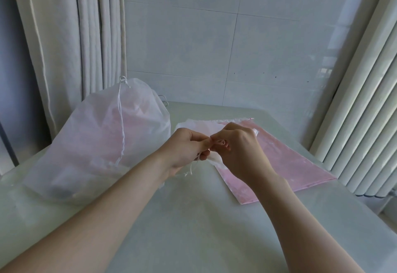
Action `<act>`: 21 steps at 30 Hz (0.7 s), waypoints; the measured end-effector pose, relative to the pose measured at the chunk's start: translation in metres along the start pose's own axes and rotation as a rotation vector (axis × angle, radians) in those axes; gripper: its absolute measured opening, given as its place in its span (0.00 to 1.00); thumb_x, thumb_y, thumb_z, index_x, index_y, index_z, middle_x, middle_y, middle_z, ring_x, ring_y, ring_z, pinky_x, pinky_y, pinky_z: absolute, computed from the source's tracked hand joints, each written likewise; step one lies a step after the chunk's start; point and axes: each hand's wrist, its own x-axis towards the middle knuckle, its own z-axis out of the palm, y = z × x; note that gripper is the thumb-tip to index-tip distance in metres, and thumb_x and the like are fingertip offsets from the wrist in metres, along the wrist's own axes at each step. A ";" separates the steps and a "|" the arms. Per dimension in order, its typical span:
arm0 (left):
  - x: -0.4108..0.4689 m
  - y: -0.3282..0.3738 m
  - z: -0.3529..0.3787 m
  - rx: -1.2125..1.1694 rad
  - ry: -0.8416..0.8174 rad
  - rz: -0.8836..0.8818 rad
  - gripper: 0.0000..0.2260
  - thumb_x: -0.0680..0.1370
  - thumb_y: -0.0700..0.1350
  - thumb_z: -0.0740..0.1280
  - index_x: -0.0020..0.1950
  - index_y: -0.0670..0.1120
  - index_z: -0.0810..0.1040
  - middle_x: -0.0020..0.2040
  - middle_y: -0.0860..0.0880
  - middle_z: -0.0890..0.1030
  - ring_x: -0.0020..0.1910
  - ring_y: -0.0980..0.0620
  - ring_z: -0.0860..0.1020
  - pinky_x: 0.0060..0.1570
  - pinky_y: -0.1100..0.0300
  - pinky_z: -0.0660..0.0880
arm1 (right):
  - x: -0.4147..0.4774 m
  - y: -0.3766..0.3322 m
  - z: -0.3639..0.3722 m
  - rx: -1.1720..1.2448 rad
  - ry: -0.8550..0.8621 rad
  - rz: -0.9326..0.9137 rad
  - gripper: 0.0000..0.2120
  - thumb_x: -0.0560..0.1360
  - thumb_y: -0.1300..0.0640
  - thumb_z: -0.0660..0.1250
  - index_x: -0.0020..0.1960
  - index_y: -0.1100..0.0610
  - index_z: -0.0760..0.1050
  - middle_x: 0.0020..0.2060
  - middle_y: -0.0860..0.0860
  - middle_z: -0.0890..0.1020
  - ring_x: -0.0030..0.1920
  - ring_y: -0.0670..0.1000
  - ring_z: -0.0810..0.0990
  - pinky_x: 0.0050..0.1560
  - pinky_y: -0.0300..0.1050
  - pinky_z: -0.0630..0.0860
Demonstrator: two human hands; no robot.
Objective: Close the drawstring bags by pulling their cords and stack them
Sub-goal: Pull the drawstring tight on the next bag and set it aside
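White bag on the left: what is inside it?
Through the white bag pink material shows, plus a dark shape at its near end; the hazy fabric hides what either is.

Only one view here, worn on the person's head, wide-angled, tilted forward and down. The left grip (189, 150) and right grip (236, 150) meet close under the lens, mid-frame, above the pale surface (193, 219). Straight ahead stands the tiled wall (214, 36); a curtain (64, 36) edges the left side, ribbed white columns (365, 101) the right.
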 end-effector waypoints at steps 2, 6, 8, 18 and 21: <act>-0.001 0.002 -0.001 -0.017 -0.022 -0.008 0.09 0.84 0.38 0.67 0.48 0.38 0.86 0.33 0.46 0.76 0.33 0.51 0.72 0.39 0.63 0.73 | 0.000 -0.002 0.001 -0.016 0.009 -0.018 0.07 0.75 0.63 0.77 0.48 0.51 0.89 0.39 0.50 0.81 0.38 0.51 0.80 0.41 0.47 0.79; -0.001 0.008 -0.001 -0.073 -0.057 -0.046 0.07 0.77 0.32 0.66 0.40 0.33 0.80 0.34 0.42 0.73 0.35 0.49 0.71 0.43 0.56 0.70 | 0.001 -0.001 0.002 -0.060 0.015 -0.008 0.06 0.75 0.62 0.75 0.47 0.53 0.89 0.38 0.51 0.82 0.38 0.53 0.81 0.41 0.51 0.80; -0.002 0.009 0.001 -0.089 -0.050 -0.052 0.07 0.73 0.33 0.67 0.48 0.30 0.80 0.39 0.42 0.75 0.37 0.48 0.72 0.43 0.57 0.72 | 0.000 0.000 0.002 -0.090 -0.008 0.003 0.07 0.74 0.64 0.73 0.45 0.54 0.88 0.37 0.52 0.82 0.38 0.54 0.80 0.41 0.52 0.79; 0.003 0.000 -0.013 0.259 0.311 0.221 0.12 0.70 0.35 0.81 0.35 0.51 0.85 0.47 0.52 0.87 0.45 0.53 0.87 0.57 0.51 0.83 | 0.003 -0.006 -0.006 0.399 -0.093 0.413 0.05 0.78 0.56 0.74 0.44 0.52 0.88 0.24 0.41 0.75 0.26 0.43 0.68 0.29 0.32 0.64; 0.002 0.002 -0.012 0.351 0.322 0.334 0.11 0.72 0.35 0.80 0.38 0.52 0.88 0.47 0.54 0.88 0.45 0.60 0.86 0.55 0.60 0.83 | 0.002 -0.008 -0.010 0.609 -0.120 0.537 0.05 0.78 0.54 0.74 0.44 0.50 0.88 0.31 0.49 0.78 0.32 0.47 0.69 0.32 0.38 0.64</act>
